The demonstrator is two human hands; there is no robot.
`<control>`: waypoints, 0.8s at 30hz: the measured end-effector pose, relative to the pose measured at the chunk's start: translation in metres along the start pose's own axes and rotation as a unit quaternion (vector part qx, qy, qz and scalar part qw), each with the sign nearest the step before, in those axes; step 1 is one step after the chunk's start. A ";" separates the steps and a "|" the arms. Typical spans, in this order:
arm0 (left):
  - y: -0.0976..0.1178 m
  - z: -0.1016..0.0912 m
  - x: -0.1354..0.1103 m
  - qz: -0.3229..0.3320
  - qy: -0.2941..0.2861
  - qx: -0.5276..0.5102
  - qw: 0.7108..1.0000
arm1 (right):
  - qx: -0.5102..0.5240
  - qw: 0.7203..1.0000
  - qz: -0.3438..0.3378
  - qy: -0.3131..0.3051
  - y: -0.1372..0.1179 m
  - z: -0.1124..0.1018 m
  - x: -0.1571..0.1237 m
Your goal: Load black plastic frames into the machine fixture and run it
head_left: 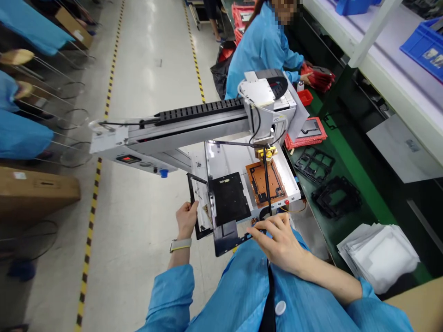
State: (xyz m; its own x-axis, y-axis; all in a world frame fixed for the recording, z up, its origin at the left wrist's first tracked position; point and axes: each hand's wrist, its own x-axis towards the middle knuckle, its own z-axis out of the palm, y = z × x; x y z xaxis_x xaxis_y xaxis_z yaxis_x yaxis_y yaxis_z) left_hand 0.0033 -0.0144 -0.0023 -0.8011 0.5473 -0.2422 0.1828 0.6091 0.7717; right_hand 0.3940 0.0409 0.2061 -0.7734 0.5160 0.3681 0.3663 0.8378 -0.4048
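My left hand (187, 219), with a watch band at the wrist, is closed on the outer edge of a dark-rimmed flat panel (194, 207) left of the machine. A thin black rectangular frame (211, 198) with an open or see-through middle is tilted in front of the machine bed. At its lower right, my right hand (277, 240) has its fingertips on the frame's edge; part of that grip is hidden. Behind the frame, a black plate (230, 196) lies on the white bed. Beside it, a copper-coloured fixture (265, 182) holds a dark outline part under the yellow machine head (266, 152).
The machine's grey arm (187, 131) crosses above the bed. On the green bench (367, 184) are black frames (335, 196), white sheets (380, 253) and a red tray (311, 131). A co-worker (259, 46) in blue handles red packets (318, 76). Cardboard boxes (38, 186) stand left.
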 end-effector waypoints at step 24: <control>0.066 0.024 -0.040 -0.020 0.063 0.183 0.981 | 0.046 0.977 0.209 0.023 0.129 -0.103 -0.059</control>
State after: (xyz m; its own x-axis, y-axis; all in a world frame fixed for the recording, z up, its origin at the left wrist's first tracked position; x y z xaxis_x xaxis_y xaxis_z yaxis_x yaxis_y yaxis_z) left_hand 0.0612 0.0175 0.0447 -0.8714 0.4579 -0.1760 0.3241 0.8067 0.4942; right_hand 0.5407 0.1369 0.2181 -0.5425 0.8182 0.1906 0.5947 0.5343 -0.6008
